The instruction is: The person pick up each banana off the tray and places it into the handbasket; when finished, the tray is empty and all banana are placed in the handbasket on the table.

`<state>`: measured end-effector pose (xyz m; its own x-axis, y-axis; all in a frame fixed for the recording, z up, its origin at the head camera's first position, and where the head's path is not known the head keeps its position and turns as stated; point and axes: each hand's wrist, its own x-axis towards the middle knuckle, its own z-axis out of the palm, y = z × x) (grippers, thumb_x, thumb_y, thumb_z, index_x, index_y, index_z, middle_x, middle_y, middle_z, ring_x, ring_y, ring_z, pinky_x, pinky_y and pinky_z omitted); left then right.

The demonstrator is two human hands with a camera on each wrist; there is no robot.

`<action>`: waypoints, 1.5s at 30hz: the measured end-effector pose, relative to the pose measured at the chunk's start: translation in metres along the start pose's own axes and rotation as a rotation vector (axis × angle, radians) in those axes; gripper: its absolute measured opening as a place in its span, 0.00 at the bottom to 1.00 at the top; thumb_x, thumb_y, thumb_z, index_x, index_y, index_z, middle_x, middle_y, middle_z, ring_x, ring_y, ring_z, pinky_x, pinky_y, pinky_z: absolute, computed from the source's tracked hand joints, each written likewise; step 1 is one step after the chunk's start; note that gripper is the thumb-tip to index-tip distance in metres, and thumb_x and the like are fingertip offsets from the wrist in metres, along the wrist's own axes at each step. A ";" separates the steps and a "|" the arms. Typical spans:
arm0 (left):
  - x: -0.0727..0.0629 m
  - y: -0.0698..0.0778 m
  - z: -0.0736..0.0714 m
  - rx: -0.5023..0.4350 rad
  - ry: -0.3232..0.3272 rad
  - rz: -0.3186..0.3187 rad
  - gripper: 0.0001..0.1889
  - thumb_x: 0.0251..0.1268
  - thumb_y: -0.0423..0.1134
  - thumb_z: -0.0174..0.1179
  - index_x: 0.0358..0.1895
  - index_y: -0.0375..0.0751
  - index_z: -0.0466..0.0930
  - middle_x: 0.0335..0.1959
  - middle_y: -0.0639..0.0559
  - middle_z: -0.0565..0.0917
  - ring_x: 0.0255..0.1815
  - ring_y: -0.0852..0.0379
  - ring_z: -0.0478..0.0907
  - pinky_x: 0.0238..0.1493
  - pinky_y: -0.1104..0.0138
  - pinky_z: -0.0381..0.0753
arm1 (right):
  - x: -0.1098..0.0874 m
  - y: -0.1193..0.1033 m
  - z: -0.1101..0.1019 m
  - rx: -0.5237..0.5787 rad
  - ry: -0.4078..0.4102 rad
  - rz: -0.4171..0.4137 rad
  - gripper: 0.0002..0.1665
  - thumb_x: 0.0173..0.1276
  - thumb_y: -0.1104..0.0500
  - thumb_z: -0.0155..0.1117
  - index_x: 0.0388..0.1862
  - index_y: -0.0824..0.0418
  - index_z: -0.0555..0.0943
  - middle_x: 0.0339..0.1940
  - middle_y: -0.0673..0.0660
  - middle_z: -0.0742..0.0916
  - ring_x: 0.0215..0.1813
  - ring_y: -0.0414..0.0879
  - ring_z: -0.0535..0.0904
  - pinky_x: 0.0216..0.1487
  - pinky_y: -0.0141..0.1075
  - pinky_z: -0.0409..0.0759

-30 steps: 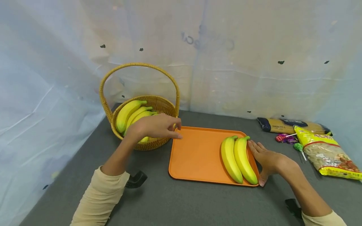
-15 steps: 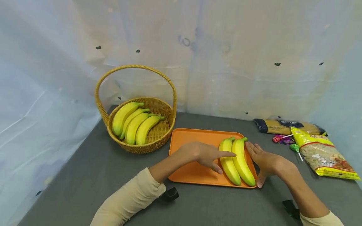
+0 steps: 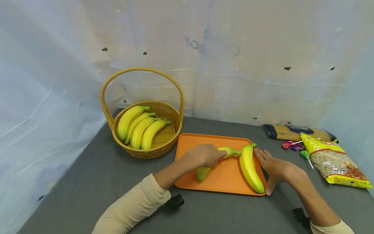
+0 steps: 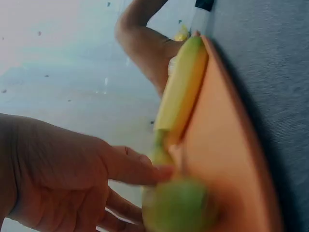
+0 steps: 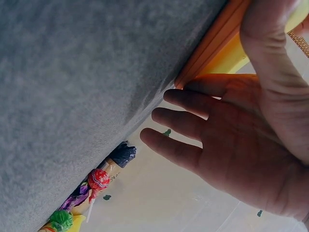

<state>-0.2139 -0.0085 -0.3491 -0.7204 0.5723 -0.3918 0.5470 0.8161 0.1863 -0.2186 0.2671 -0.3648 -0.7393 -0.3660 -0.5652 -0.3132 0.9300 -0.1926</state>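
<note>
My left hand (image 3: 203, 155) grips a banana (image 3: 203, 173) by its middle over the orange tray (image 3: 187, 139); the stem end points right and the green tip points toward me. In the left wrist view the green tip (image 4: 178, 205) of that banana is blurred, with the thumb lying across it. A second banana (image 3: 249, 169) lies along the tray's right side. Against the tray's right rim rests my right hand (image 3: 271, 167), its fingers straight. The right wrist view shows this right hand (image 5: 217, 121) with fingers spread beside the tray edge (image 5: 207, 48).
A wicker basket (image 3: 175, 130) with a tall handle and several bananas (image 3: 137, 130) stands at the back left. To the right lie a pasta packet (image 3: 292, 132), lollipops (image 3: 305, 155) and a yellow food bag (image 3: 333, 162). A plastic sheet (image 3: 228, 65) hangs behind the dark table.
From beside the basket, my left hand has moved right to the tray, taken hold of the left banana and drawn it leftward. My right hand has stayed at the rim.
</note>
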 end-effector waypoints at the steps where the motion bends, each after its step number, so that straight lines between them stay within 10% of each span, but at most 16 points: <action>1: -0.004 -0.002 -0.003 0.012 0.002 -0.003 0.06 0.82 0.40 0.56 0.55 0.51 0.73 0.27 0.56 0.69 0.26 0.60 0.66 0.27 0.69 0.65 | 0.000 0.000 0.001 0.004 0.000 0.000 0.95 0.33 0.40 0.90 0.85 0.73 0.36 0.85 0.77 0.42 0.84 0.79 0.38 0.78 0.75 0.47; 12: -0.104 -0.053 -0.068 -0.081 0.114 -0.103 0.19 0.78 0.33 0.59 0.63 0.44 0.63 0.22 0.55 0.68 0.21 0.57 0.67 0.25 0.68 0.64 | 0.001 0.001 0.001 0.023 -0.002 0.013 0.96 0.33 0.43 0.91 0.85 0.72 0.34 0.85 0.77 0.41 0.84 0.78 0.36 0.77 0.76 0.47; 19: -0.154 -0.126 -0.083 -0.185 0.173 -0.394 0.41 0.74 0.39 0.63 0.81 0.39 0.47 0.38 0.41 0.84 0.38 0.47 0.82 0.39 0.58 0.79 | 0.000 0.003 0.000 0.025 0.006 0.000 0.96 0.33 0.41 0.90 0.85 0.73 0.35 0.85 0.78 0.41 0.84 0.79 0.37 0.77 0.76 0.46; 24: -0.153 -0.167 -0.076 -0.239 0.208 -0.611 0.52 0.78 0.47 0.61 0.86 0.39 0.29 0.79 0.27 0.64 0.72 0.26 0.70 0.62 0.35 0.77 | 0.000 0.003 0.000 0.030 0.004 0.005 0.96 0.32 0.40 0.90 0.85 0.72 0.35 0.85 0.77 0.41 0.84 0.79 0.36 0.77 0.76 0.45; 33: -0.132 -0.204 -0.054 -0.192 0.231 -0.552 0.27 0.74 0.45 0.66 0.66 0.34 0.68 0.61 0.33 0.79 0.56 0.36 0.80 0.52 0.45 0.81 | 0.000 0.003 0.001 0.018 -0.001 0.004 0.96 0.32 0.40 0.90 0.85 0.73 0.35 0.85 0.77 0.41 0.84 0.79 0.37 0.77 0.76 0.47; 45: -0.125 -0.217 -0.047 -0.260 0.268 -0.663 0.49 0.72 0.45 0.68 0.85 0.38 0.45 0.79 0.24 0.61 0.71 0.22 0.69 0.62 0.34 0.77 | 0.004 -0.002 0.002 0.030 0.013 -0.006 0.96 0.33 0.42 0.90 0.85 0.73 0.35 0.85 0.77 0.42 0.84 0.79 0.37 0.78 0.76 0.46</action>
<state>-0.2629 -0.2529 -0.2981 -0.9603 -0.0714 -0.2696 -0.1303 0.9695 0.2074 -0.2197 0.2641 -0.3678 -0.7454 -0.3715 -0.5534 -0.2996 0.9284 -0.2197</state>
